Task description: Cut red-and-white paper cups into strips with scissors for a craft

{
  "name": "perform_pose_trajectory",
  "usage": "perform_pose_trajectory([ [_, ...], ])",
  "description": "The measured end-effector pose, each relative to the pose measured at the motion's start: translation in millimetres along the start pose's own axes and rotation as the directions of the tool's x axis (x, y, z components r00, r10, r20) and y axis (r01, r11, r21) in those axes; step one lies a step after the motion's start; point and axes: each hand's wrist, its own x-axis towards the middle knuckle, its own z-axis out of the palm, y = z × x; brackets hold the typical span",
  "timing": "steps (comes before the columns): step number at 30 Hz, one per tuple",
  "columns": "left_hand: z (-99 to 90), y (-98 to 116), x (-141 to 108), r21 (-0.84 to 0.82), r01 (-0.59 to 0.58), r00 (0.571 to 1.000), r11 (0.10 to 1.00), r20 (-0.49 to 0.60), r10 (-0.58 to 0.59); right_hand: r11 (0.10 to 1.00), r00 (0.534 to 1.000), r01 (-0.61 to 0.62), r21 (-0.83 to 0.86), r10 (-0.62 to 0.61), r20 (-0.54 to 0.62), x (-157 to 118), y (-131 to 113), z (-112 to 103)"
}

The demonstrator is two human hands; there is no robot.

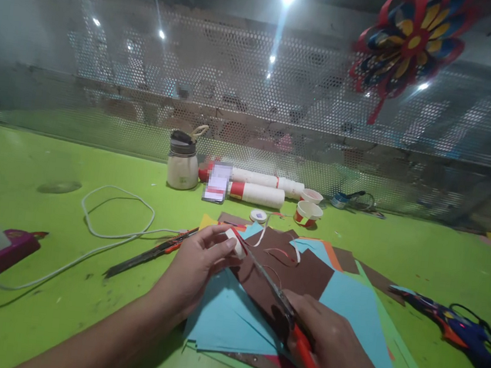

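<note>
My left hand [194, 264] pinches a small white paper cup piece [238, 248] with a red edge between thumb and fingers. In my right hand [333, 330] is a pair of scissors [268, 278] with red-orange handles. Their blades point up and left, and the tips reach the cup piece at its red edge. Under both hands lies a loose pile of coloured sheets, with a brown sheet [307, 262] over a light blue sheet [231, 312]. Thin white and red strips [280, 252] curl on the brown sheet.
Behind the sheets are stacked paper cups [264, 196], a phone [217, 182], a lidded bottle [183, 162] and cut-down cups [308, 213]. A white cable [86, 257] runs from a purple power strip [11, 249]. At right lies a blue glue gun [460, 326]; a perforated screen [239, 83] stands behind.
</note>
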Motion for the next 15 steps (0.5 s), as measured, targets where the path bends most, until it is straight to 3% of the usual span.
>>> perform_pose_trajectory([
  [15, 5.8, -2.0, -5.4, 0.024, -0.025, 1.0, 0.999, -0.007, 0.025, 0.998, 0.999, 0.042, 0.045, -0.041, -0.033, 0.8, -1.5, -3.0],
])
